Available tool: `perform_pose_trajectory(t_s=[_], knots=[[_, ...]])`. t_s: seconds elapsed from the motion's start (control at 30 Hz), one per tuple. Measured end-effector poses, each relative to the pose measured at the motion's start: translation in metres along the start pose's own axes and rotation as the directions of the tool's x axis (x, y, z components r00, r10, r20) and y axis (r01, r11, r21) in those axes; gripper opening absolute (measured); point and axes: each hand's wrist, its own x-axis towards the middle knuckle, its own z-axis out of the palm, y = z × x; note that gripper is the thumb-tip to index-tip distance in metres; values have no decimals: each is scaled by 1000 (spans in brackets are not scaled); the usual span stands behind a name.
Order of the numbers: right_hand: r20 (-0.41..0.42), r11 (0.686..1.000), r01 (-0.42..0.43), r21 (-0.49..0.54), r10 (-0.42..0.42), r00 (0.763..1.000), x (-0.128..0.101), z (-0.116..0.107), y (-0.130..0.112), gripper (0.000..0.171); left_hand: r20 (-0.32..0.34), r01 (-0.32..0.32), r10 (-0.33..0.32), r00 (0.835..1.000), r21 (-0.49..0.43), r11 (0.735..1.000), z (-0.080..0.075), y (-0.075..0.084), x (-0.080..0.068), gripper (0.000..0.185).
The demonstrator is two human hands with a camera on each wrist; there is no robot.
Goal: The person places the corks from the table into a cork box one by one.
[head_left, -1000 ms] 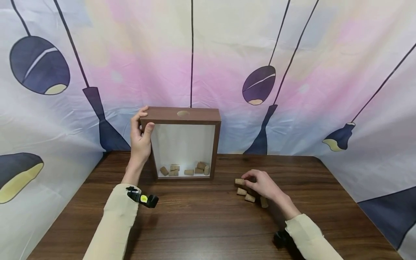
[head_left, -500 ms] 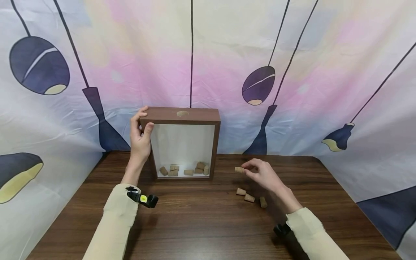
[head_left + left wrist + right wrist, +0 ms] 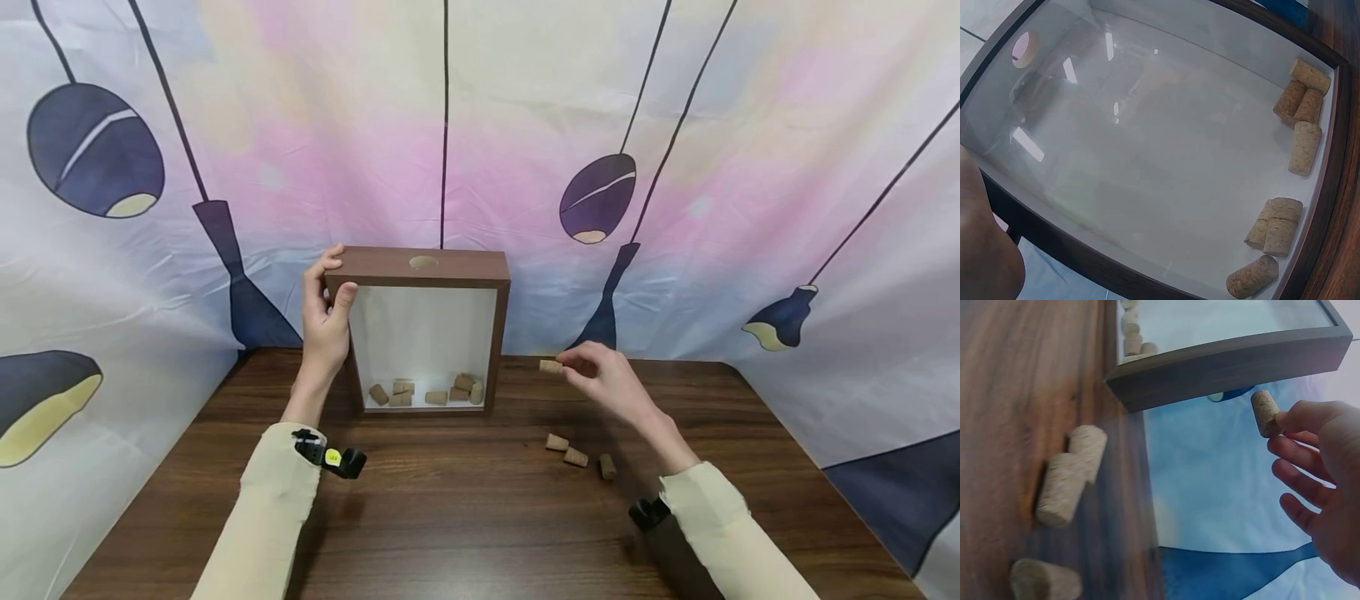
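Three corks (image 3: 575, 456) on table, six in box (image 3: 420, 329), one cork (image 3: 550, 366) lifted.

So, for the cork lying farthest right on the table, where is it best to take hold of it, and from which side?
Probably from above, pinching its long curved sides near the middle. That cork lies flat on the table, slightly apart from the other two corks, so the fingers have free room on both sides. Its ends are small and would slip more easily.

dark brown frame box (image 3: 420, 268), tan corks (image 3: 575, 456), pastel backdrop (image 3: 525, 125).
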Motion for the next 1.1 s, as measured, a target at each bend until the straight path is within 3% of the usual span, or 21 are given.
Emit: perform_pose_trajectory(t_s=[0.23, 1.1], knots=[[-56, 996, 89, -6, -89, 994, 14, -10, -11, 14, -4, -3, 3, 1000, -11, 1000, -1, -5, -1, 47], [-204, 973, 232, -2, -227, 952, 79, -49, -88, 16, 0, -12, 12, 1000, -24, 1000, -1, -2, 0, 52]])
